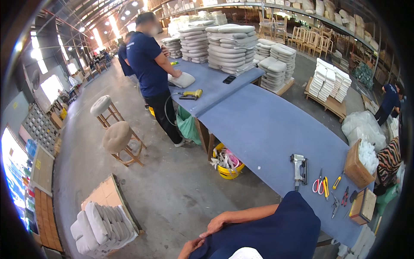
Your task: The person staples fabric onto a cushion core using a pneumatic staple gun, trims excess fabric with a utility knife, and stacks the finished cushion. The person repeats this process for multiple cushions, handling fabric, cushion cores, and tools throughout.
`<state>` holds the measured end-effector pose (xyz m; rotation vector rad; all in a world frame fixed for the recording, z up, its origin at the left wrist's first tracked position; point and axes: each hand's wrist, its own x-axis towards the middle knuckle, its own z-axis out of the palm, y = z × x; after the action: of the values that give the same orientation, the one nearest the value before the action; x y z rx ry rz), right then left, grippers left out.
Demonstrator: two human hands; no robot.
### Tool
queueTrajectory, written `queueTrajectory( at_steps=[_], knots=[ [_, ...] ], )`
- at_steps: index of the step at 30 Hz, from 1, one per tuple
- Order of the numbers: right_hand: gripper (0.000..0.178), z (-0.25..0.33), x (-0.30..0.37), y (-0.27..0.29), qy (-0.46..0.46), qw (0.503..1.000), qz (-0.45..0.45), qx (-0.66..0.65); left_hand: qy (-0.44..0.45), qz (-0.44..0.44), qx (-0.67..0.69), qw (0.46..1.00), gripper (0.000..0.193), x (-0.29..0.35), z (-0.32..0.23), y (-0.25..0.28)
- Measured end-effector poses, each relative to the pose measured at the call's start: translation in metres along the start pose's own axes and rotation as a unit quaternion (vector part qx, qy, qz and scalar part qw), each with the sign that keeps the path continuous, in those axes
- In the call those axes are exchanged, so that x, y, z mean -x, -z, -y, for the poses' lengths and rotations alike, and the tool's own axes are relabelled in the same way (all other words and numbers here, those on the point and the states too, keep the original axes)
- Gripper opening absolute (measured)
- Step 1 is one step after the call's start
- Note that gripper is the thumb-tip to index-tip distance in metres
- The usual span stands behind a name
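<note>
At the lower edge, my right arm reaches leftward from a navy sleeve. My right hand (217,223) is closed, its fingertips drawn together beside the navy shirt (276,237). Just below it, my left hand (191,247) is partly cut off by the frame, with bent fingers against the shirt's edge. Whatever the fingers pinch is too small to make out. Nearest on the blue-grey table (258,129) lies a silver staple gun (298,169). Beyond it are red-handled scissors (318,185), a yellow cutter (326,188), another yellow-handled tool (337,181) and pliers (345,196).
Grey cushions (101,228) are stacked on a low pallet at lower left. Two padded stools (117,137) stand on the floor. A yellow basket (227,166) of scraps sits beside the table. At its far end, a co-worker (148,64) touches a cushion (183,80). Boxes (360,162) stand at right.
</note>
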<state>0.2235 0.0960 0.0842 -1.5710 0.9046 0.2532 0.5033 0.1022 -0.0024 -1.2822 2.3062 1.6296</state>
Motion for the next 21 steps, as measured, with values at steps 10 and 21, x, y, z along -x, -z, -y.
queueTrajectory(
  at_steps=[10, 21],
  knots=[
    [0.082, -0.065, 0.073, 0.067, -0.02, 0.99, -0.129, -0.054, -0.118, 0.083, -0.122, 0.982, 0.036, -0.12, -0.126, 0.054],
    [0.078, -0.119, 0.094, 0.205, -0.116, 0.918, -0.323, -0.199, -0.264, 0.204, -0.111, 0.936, 0.028, -0.359, -0.194, 0.158]
  ],
)
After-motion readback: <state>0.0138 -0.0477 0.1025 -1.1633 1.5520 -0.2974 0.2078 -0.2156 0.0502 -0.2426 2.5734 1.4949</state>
